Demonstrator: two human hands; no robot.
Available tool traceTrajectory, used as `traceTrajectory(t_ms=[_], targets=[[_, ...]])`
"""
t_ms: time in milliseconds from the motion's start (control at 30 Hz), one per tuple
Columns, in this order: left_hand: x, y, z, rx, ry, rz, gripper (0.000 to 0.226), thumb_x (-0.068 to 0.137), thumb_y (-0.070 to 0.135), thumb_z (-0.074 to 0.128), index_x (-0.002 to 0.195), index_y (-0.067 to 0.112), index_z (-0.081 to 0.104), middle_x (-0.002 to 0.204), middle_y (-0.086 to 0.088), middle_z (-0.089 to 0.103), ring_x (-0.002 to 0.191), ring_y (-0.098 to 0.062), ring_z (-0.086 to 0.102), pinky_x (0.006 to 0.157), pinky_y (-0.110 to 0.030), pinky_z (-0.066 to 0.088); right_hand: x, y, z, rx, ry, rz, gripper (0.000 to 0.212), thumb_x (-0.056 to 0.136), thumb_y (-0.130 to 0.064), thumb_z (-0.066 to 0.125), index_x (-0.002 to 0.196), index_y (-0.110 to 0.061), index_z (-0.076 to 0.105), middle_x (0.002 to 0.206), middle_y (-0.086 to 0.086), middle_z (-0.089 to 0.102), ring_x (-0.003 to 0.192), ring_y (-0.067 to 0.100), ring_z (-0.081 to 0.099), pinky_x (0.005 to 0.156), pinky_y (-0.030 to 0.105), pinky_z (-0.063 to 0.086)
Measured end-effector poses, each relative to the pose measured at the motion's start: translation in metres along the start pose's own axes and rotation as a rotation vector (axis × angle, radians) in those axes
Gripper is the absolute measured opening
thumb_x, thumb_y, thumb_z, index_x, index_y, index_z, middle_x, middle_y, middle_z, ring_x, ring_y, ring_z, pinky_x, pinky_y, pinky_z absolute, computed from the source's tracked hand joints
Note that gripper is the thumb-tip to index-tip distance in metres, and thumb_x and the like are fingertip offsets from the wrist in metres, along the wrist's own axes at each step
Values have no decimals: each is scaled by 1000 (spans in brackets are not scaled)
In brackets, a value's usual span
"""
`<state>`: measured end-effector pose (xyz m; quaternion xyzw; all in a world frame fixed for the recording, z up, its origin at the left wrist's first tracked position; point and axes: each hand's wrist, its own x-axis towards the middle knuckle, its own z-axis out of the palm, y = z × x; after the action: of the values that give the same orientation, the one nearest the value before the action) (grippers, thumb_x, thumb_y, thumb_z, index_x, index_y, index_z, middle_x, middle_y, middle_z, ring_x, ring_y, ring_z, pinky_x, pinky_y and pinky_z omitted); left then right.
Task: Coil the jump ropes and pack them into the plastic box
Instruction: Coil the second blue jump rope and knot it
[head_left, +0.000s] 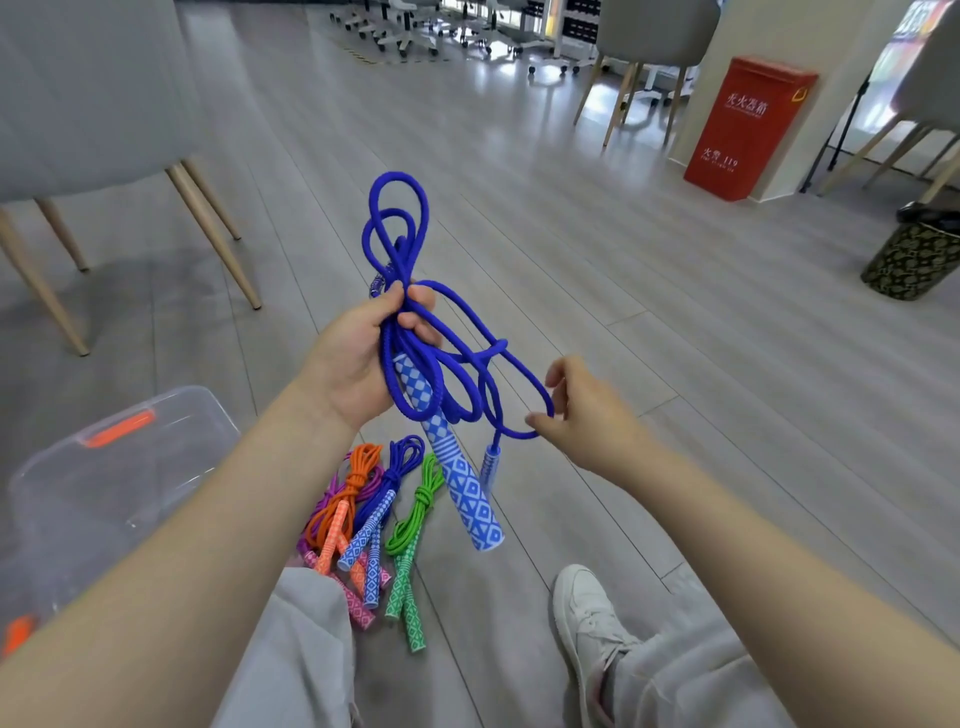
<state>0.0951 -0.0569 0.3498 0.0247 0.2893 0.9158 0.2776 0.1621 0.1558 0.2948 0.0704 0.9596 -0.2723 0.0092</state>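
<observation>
**Blue rope half-coiled above the floor**

My left hand (363, 358) gripped a bunch of loops of the blue rope (415, 332), fingers and thumb curled round the strands at their crossing. Several loops stood up above that hand; others drooped below it toward my right. One patterned blue-and-white handle (457, 467) hung down from under my left palm, tilted, its end just above the floor. My right hand (582, 410) hooked the lowest loop with its fingertips, the fingers loosely bent round the cord, and the rope's second handle (490, 467) dangled just beside and below that hand.

Below my left hand, on the floor by my knee, lay the coiled ropes (374, 525): an orange one, a purple-pink one, a blue one and a green one, side by side and partly overlapping, handles pointing toward me. The clear box (119, 478) with orange latches sat left of my left forearm, near those ropes but apart from them. My white shoe (587, 618) rested under my right forearm.
</observation>
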Motion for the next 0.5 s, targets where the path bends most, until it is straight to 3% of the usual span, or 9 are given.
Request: traceTrajectory(t_ms=[67, 167, 233, 300, 400, 500], targets=[[1, 1, -2, -51, 19, -7, 19, 103, 20, 32, 102, 10, 49, 75, 5, 54, 51, -1, 47, 57, -11, 46, -2, -3, 1, 43, 109, -162, 29, 85, -24, 68, 99, -25, 43, 80, -14, 47, 70, 4, 47, 62, 26, 40], [2, 0, -3, -83, 9, -30, 19, 103, 20, 33, 106, 9, 48, 76, 5, 54, 52, -2, 48, 58, -11, 46, -8, -13, 9, 32, 65, -357, 25, 84, -20, 63, 106, -27, 53, 83, -14, 47, 71, 6, 44, 67, 24, 38], [3, -2, -2, -93, 8, -44, 18, 103, 20, 34, 107, 9, 48, 76, 5, 54, 52, -2, 49, 58, -12, 47, -12, -22, 18, -45, 9, -381, 34, 87, -25, 60, 121, -27, 53, 91, -11, 48, 77, 7, 42, 71, 27, 39], [3, -6, -1, -100, 1, -62, 19, 103, 21, 34, 109, 9, 47, 76, 5, 54, 52, -2, 50, 59, -12, 48, -15, -31, 26, -59, -66, -309, 36, 89, -38, 57, 122, -27, 49, 84, -7, 53, 74, 12, 46, 67, 30, 41], [2, -14, 2, -118, -16, -110, 18, 103, 21, 35, 107, 9, 47, 76, 5, 54, 53, -2, 50, 60, -11, 48, -15, -42, 33, 16, -141, -180, 18, 90, -41, 55, 91, -24, 49, 64, -3, 52, 59, 14, 47, 59, 31, 42], [2, -17, 5, -134, -15, -138, 18, 102, 22, 36, 101, 9, 49, 76, 4, 55, 53, -2, 49, 60, -10, 47, -8, -48, 30, 57, -176, -75, 32, 95, -28, 51, 64, -23, 44, 52, -8, 52, 46, 5, 48, 54, 26, 39]])
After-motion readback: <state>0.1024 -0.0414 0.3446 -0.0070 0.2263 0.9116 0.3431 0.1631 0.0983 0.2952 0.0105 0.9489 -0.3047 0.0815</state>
